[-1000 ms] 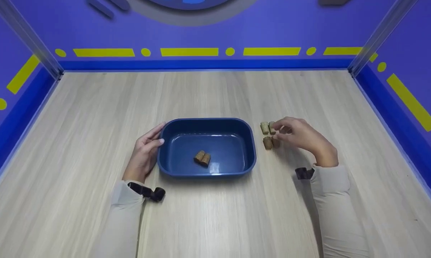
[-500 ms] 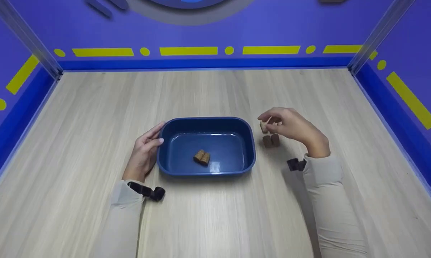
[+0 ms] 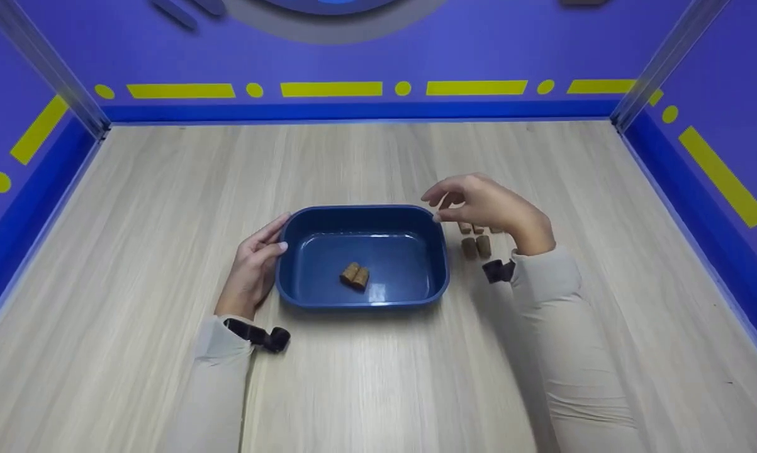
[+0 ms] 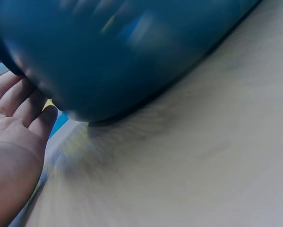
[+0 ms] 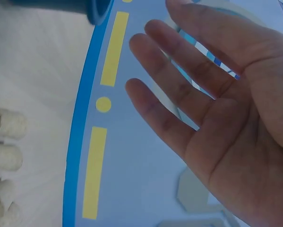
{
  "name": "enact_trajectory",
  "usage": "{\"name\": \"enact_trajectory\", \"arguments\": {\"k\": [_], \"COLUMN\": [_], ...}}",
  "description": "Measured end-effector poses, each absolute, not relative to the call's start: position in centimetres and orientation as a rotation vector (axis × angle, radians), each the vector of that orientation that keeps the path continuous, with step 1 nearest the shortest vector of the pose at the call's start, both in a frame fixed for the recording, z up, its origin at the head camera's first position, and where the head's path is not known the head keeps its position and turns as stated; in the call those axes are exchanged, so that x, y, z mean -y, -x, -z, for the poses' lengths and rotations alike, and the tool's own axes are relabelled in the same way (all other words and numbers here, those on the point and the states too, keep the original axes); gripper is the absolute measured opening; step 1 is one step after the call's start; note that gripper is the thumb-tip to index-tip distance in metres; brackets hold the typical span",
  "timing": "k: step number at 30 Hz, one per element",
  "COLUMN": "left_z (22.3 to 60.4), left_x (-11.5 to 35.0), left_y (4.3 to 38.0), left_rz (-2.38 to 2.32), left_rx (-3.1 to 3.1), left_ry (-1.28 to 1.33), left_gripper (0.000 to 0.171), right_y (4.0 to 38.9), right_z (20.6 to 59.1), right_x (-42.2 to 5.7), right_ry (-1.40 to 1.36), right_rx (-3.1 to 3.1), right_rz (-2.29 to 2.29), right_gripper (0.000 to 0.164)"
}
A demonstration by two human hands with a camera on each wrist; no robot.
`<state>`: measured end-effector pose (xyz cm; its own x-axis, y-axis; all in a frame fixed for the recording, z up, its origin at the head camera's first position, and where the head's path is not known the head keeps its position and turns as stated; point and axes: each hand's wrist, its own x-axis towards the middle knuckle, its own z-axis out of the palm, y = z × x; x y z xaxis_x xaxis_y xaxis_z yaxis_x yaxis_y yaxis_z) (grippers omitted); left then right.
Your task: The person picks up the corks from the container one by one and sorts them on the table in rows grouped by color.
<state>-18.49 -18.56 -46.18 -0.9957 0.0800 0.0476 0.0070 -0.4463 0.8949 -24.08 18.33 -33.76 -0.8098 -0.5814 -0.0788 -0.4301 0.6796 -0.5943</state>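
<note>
A dark blue tub [image 3: 409,296] sits mid-table with two brown corks [image 3: 360,279] lying side by side on its floor. My left hand [image 3: 250,277] holds the tub's left side, thumb tip at the rim and fingers along the outer wall; the left wrist view shows these fingers [image 4: 13,99] against the wall under the rim. Above the tub's far right corner hovers my right hand [image 3: 482,204], thumb and index finger apart, with nothing visible between them. Its other fingers look loosely extended in the right wrist view, where the fingertips of thumb and index are cut off.
Several corks stand in two rows right of the tub, a brown cork [image 3: 484,246] in the nearer row; my right hand partly covers the farther row. Purple-blue panels [image 3: 491,50] with yellow marks enclose the table [image 3: 365,390] at the back and sides.
My right hand has moved left and away from me, from among the corks to the tub's far right corner. My left hand, the tub and the two corks inside have stayed put.
</note>
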Motion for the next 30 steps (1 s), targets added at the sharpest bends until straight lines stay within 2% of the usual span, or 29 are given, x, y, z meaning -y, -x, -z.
{"name": "enact_trajectory", "arguments": {"k": [13,30], "left_z": [46.2,46.2], "left_x": [18.5,18.5], "left_y": [18.5,18.5], "left_rz": [-2.627,-2.658], "left_rx": [-1.623,-1.583], "left_ry": [-0.109,-0.110], "left_gripper": [0.058,0.058], "right_y": [25.3,25.4], "right_z": [33.3,34.8], "right_x": [-13.8,-7.8], "right_ry": [0.965,1.016], "right_rx": [-2.439,-2.258], "right_rz": [0.742,0.615], "right_gripper": [0.036,0.035]}}
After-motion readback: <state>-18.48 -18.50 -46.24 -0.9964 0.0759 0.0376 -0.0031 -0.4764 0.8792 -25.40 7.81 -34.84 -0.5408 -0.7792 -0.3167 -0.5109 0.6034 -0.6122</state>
